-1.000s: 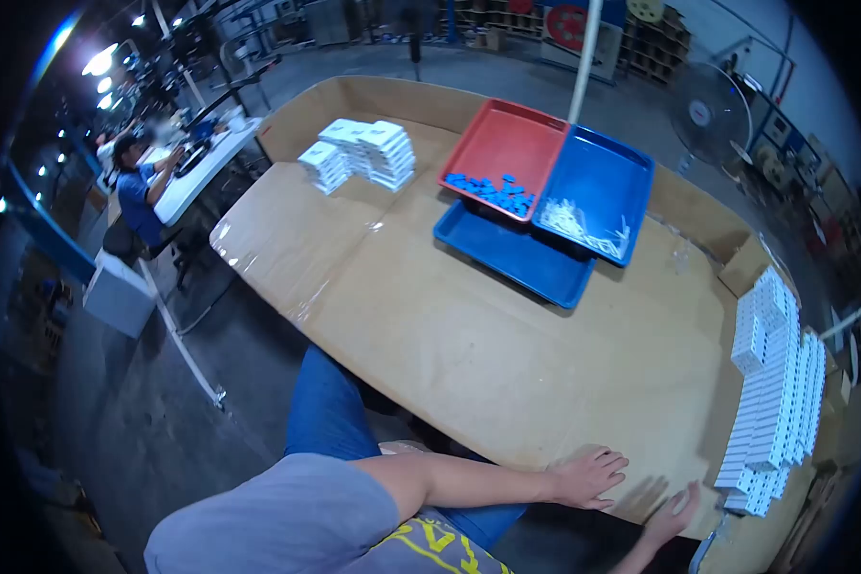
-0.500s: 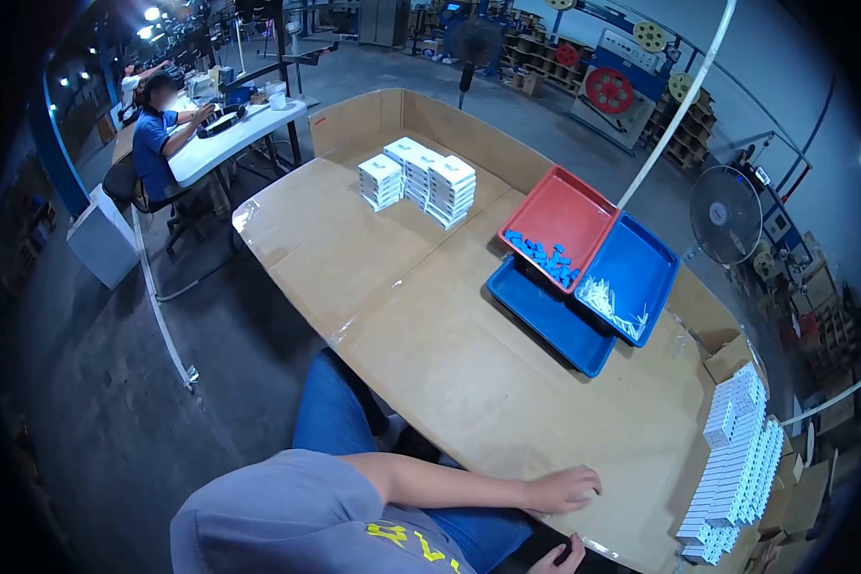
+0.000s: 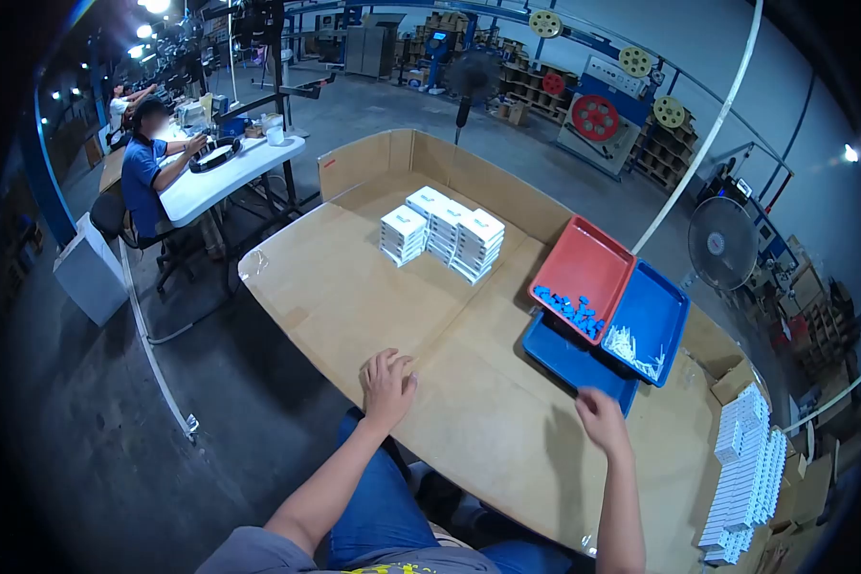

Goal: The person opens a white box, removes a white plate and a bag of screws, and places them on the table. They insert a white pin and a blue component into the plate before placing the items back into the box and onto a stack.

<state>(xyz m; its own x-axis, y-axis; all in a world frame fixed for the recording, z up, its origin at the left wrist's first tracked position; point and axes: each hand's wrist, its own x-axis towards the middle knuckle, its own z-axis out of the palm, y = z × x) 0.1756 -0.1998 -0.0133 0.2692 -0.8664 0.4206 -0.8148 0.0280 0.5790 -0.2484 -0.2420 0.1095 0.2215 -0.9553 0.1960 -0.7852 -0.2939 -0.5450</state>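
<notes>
My left hand (image 3: 389, 390) rests at the cardboard-covered tabletop's (image 3: 469, 383) near edge, fingers spread, with nothing visible in it. Over the table, my right hand (image 3: 603, 421) is closed, fingers curled, at the near edge of the lower blue tray (image 3: 569, 354); whatever it may hold is hidden. Above that tray sits a red tray (image 3: 584, 263) with small blue pieces (image 3: 569, 308) in its near end. Beside it, another blue tray (image 3: 655, 301) holds thin white sticks (image 3: 631, 352).
Stacks of flat white boxes (image 3: 445, 230) stand toward the far left of the table. Rows of white ribbed pieces (image 3: 744, 469) line the right end. Cardboard walls (image 3: 488, 172) edge the back. A co-worker (image 3: 148, 172) sits at a white table (image 3: 234, 177); a fan (image 3: 722, 242) stands at right.
My left hand has moved left across the table from the near right edge and spread its fingers. My right hand has risen from the table's near edge toward the trays. The view has shifted.
</notes>
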